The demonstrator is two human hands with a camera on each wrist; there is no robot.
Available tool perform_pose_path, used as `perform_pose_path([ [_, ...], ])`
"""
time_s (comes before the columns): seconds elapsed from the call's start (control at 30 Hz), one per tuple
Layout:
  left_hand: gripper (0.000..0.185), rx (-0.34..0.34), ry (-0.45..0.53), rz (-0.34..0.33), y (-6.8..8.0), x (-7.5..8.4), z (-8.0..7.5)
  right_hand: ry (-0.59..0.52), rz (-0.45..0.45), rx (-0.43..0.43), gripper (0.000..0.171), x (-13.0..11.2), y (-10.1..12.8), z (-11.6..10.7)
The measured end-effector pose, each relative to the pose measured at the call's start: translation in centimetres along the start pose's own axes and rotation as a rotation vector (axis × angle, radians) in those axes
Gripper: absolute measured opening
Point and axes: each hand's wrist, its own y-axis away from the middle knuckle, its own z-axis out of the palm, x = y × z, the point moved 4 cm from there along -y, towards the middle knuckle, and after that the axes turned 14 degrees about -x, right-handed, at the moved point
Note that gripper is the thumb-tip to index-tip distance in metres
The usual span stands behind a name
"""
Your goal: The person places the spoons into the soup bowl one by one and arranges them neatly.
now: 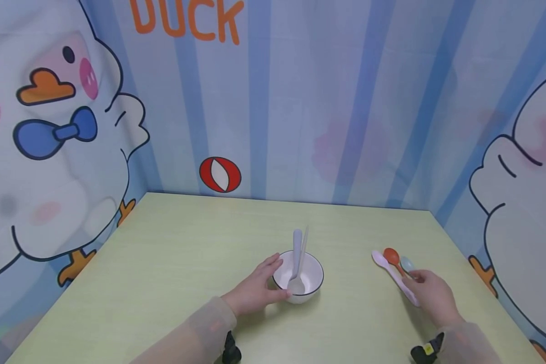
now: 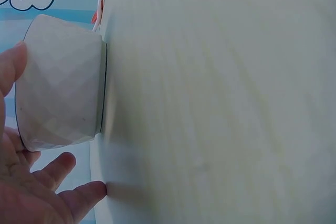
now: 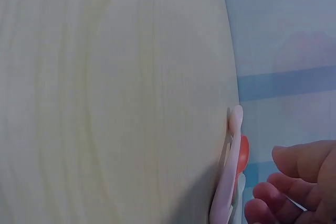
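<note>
The left hand (image 1: 255,292) cups the white bowl (image 1: 299,277) mid-table, fingers spread along its side. Right of the bowl, the right hand (image 1: 432,297) rests loosely curled fingers on the pink spoon (image 1: 393,275), beside the orange spoon (image 1: 392,257).

Table (image 1: 173,263): pale yellow-green with faint wood grain. Bowl (image 1: 316,283): white, thin dark rim, faceted outside. Spoon in bowl (image 1: 297,253): white. At 3 o'clock from the bowl: pink spoon (image 1: 387,268), orange-red spoon (image 1: 391,256), pale blue-green spoon (image 1: 407,264). Backdrop (image 1: 300,101): blue stripes, white cartoon ducks, orange lettering.
</note>
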Motion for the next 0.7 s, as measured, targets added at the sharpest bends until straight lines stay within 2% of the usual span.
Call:
perform_pose_path([
  [0.37,0.087,0.000,-0.002,0.002,0.0,0.1,0.0,0.020,0.083,-0.051,0.038,1.0,-0.3,0.7],
  [0.7,0.086,0.000,0.007,0.005,0.2,0.2,0.0,0.039,0.089,-0.079,0.031,1.1,-0.7,1.1],
])
